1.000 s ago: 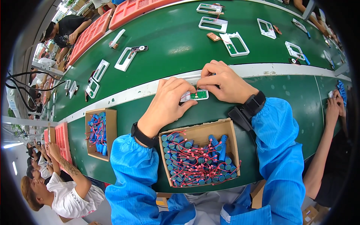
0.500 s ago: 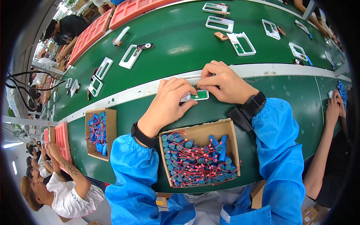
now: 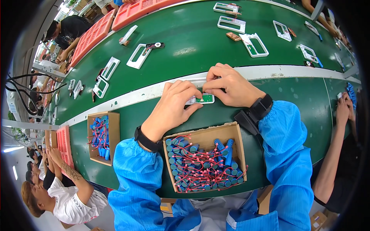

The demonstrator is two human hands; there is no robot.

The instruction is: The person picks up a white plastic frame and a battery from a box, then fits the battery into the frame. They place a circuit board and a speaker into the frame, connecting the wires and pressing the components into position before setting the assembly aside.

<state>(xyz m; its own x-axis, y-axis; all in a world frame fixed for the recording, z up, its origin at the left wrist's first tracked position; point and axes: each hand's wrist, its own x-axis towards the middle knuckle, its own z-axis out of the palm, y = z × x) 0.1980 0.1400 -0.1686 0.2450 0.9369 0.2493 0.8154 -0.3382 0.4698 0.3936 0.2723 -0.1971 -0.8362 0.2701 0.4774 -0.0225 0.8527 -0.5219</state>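
In front of me on the green bench, a small white plastic housing with a green circuit board (image 3: 206, 99) lies between my hands. The fingers of my left hand (image 3: 167, 107) close around its left end and cover part of it. My right hand (image 3: 236, 87) is closed in a pinch at its far right side; what sits between thumb and fingers is hidden. Just nearer to me stands an open cardboard box (image 3: 243, 144) filled with blue cylindrical batteries (image 3: 229, 153) that have thin red wires and small connectors.
A smaller cardboard box (image 3: 115, 133) of blue batteries stands to the left. Beyond a pale rail (image 3: 289, 71) runs a green conveyor (image 3: 185, 42) carrying several white frames (image 3: 231, 24). Red trays (image 3: 92, 38) line the far left. Co-workers sit at both sides.
The white frames on the conveyor have shifted slightly to the right. Both my hands stay almost in place at the housing, with only tiny finger movement.
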